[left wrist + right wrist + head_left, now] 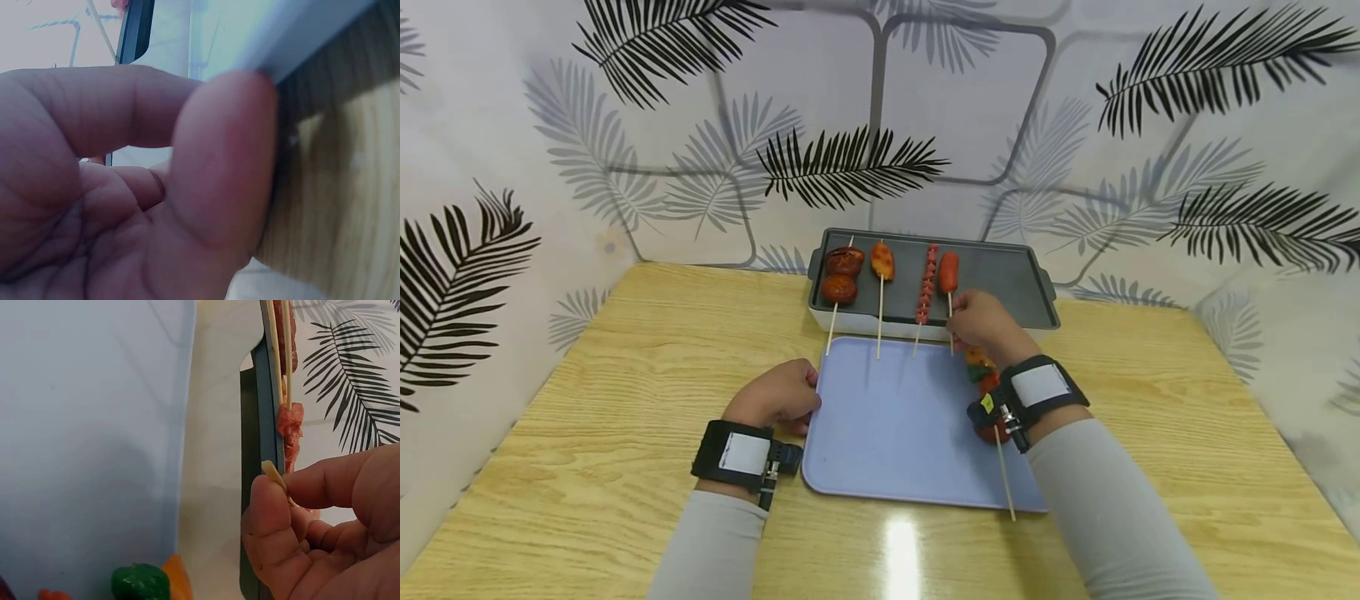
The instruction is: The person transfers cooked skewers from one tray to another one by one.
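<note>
My right hand (pixel 987 321) pinches the wooden stick of a sausage skewer (pixel 949 272), whose red sausage lies over the dark grill pan (pixel 996 287). In the right wrist view the stick's end (pixel 273 472) pokes out between thumb and forefinger. At the left edge of the light blue tray (pixel 887 433), my left hand (pixel 781 396) grips the rim with curled fingers; the left wrist view shows the thumb (pixel 225 156) against that rim. Partly hidden under my right wrist, a mixed vegetable skewer (pixel 1006 483) lies on the tray.
Left of the sausage, the pan holds a notched red skewer (pixel 927 287), a yellow-orange skewer (pixel 883 260) and a skewer with dark brown round pieces (pixel 839 288). Their sticks stick out over the pan's front edge toward the tray. A wooden table (pixel 647 358) carries everything, with a leaf-patterned backdrop behind.
</note>
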A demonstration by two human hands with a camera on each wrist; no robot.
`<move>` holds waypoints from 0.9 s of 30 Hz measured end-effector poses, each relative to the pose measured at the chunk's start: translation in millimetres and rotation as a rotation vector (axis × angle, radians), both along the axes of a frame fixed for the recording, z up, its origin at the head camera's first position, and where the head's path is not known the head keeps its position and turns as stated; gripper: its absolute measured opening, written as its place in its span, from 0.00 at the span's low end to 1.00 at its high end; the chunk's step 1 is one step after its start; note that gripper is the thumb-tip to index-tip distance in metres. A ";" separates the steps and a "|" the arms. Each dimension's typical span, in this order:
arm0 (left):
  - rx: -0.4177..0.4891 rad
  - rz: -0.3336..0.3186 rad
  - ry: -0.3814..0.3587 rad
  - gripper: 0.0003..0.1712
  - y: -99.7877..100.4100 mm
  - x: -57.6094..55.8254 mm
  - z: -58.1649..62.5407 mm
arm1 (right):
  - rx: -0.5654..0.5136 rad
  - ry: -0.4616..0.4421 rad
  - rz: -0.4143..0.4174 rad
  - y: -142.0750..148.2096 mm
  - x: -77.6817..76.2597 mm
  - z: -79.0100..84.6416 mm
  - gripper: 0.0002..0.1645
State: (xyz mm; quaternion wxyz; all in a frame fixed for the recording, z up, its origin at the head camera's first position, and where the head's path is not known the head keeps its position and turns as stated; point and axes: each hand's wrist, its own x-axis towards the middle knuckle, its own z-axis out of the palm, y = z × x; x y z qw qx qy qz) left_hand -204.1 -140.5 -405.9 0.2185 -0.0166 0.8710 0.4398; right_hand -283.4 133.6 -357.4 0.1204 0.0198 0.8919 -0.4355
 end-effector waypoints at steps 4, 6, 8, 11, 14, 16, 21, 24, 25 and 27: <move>0.003 -0.003 0.001 0.10 -0.4 0.6 0.4 | -0.021 0.011 -0.010 0.0 0.5 -4.8 0.15; 0.002 -0.006 0.001 0.10 -0.6 0.8 0.5 | -0.016 0.018 -0.021 -0.1 0.4 -6.9 0.15; 0.000 -0.006 0.001 0.10 -0.8 0.8 0.5 | -0.023 0.027 -0.027 -0.4 1.4 -7.7 0.15; -0.006 -0.008 0.001 0.09 -1.4 1.0 0.2 | -0.021 0.054 -0.024 -0.8 4.3 -8.5 0.14; -0.008 -0.013 0.002 0.09 -0.9 0.3 0.0 | -0.026 0.093 -0.014 1.2 7.6 -10.3 0.15; -0.009 -0.018 0.003 0.09 -0.3 -0.1 0.4 | -0.040 0.119 -0.011 2.7 9.7 -11.9 0.16; -0.013 -0.022 0.001 0.10 -0.1 -0.8 1.0 | -0.100 0.166 -0.015 3.9 14.1 -15.9 0.19; -0.017 -0.020 -0.004 0.11 -0.6 -0.8 0.9 | -0.095 0.189 -0.008 4.3 19.3 -16.5 0.19; -0.017 -0.020 -0.005 0.11 -0.8 -0.8 0.7 | -0.086 0.196 -0.005 4.6 21.4 -16.3 0.19; -0.015 -0.020 -0.006 0.10 -1.0 -0.9 0.4 | -0.069 0.215 0.003 5.0 25.7 -16.0 0.18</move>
